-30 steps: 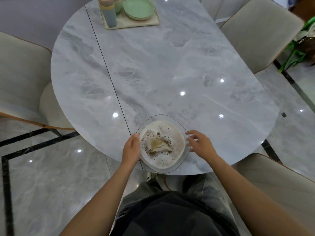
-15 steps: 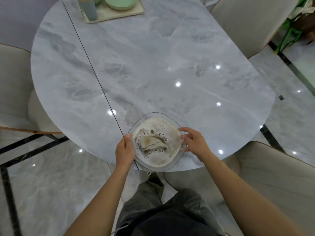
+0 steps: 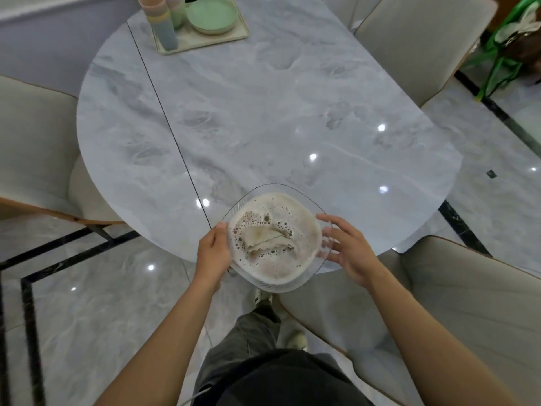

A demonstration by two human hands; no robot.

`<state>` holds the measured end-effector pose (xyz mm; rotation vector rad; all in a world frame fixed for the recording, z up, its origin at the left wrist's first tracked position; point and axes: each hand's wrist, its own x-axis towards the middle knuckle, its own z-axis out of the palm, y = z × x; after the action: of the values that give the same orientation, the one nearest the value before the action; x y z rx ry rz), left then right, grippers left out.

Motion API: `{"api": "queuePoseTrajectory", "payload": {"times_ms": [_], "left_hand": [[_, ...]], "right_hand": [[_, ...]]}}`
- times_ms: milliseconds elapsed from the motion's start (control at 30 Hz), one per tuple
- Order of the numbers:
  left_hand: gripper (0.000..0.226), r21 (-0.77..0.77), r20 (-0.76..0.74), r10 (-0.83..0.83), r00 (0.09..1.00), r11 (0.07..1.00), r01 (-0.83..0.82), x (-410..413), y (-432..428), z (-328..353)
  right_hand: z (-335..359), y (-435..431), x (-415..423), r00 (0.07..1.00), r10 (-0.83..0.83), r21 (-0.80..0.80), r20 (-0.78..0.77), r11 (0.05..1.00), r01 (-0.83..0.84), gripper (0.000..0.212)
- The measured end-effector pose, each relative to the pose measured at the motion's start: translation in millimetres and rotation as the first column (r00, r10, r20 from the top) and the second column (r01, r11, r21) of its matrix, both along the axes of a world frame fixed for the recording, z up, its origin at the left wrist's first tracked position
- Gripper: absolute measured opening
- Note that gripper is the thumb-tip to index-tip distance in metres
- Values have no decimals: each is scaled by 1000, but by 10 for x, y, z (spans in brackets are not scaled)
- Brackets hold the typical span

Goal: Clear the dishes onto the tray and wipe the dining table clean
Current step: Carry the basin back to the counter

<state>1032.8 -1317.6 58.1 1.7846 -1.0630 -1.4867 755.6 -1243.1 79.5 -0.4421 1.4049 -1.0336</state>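
Observation:
A clear glass bowl (image 3: pixel 272 285) filled with foamy water has a soaked cloth (image 3: pixel 263 240) lying in it. The bowl sits at the near edge of the grey marble table (image 3: pixel 263 112), and its near part hangs out over the floor. My left hand (image 3: pixel 212 253) grips the bowl's left rim. My right hand (image 3: pixel 348 250) holds the right rim, thumb above and spread fingers showing through the glass. At the far end stands a cream tray (image 3: pixel 205 43) with stacked cups (image 3: pixel 162 24) and green plates (image 3: pixel 210 14).
Beige chairs surround the table: one on the left (image 3: pixel 32 142), one at the far right (image 3: pixel 409 39), and one close by on my right (image 3: pixel 453 303). A green frame (image 3: pixel 503 63) stands on the glossy floor at the top right.
The bowl has come toward me, from resting fully on the table to overhanging its near edge. Both hands stayed on its rim, and my right fingers have spread.

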Motion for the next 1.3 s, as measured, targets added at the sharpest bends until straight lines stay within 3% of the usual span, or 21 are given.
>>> {"api": "queuePoseTrajectory", "payload": {"times_ms": [133,367,567,800,1100,1300], "left_hand": [[46,30,-44,29,999,999,-27,-74,327,198],[44,20,-28,71,997,997,-71,-199,973,447],[36,18,-43,63,997,998,-62,-248,1395,647],[39,-37,-24,-4,1000,999,4,-172,1740,796],[41,-97,16,-205,979,974,205,124,2076,867],[46,-122,26,-326,945,937,327,282,2344,969]], "right_hand": [[-20,321,-56,980,-7,-9,201,1000,9,36],[-23,930,-85,919,-39,27,392,999,31,51],[138,1399,-56,901,-134,71,413,991,115,51],[420,1864,155,890,-105,-63,443,987,148,43],[321,2546,588,831,-261,-12,490,952,306,56],[401,3129,921,805,-362,-5,470,911,413,52]]}}
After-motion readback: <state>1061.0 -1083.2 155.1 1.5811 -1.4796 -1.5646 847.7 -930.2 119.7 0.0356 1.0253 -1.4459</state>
